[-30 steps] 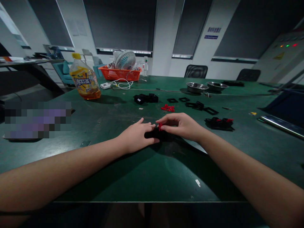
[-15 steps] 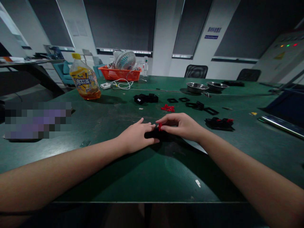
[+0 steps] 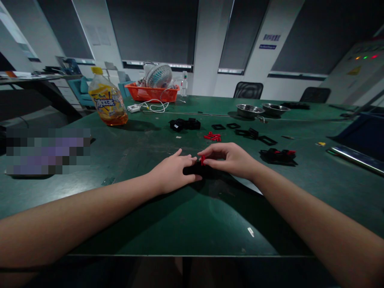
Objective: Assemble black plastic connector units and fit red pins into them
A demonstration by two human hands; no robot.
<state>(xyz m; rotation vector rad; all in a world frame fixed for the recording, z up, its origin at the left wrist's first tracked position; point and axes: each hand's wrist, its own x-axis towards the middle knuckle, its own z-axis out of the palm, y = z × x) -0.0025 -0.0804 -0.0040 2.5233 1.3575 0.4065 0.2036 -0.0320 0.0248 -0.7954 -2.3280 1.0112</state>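
My left hand (image 3: 172,173) rests on the green table (image 3: 192,216), its fingers curled around a black plastic part (image 3: 195,170) and holding it down. My right hand (image 3: 231,159) pinches a small red clip (image 3: 203,160) at the top of that black part. Both hands meet at the table's middle. Much of the black part is hidden under my fingers.
Loose red clips (image 3: 213,136) and black frames (image 3: 255,134) lie beyond my hands. A black piece with red clips (image 3: 278,155) sits to the right. A juice bottle (image 3: 106,99), an orange basket with a fan (image 3: 153,92), two steel bowls (image 3: 261,109) and a metal bar (image 3: 357,158) stand farther off.
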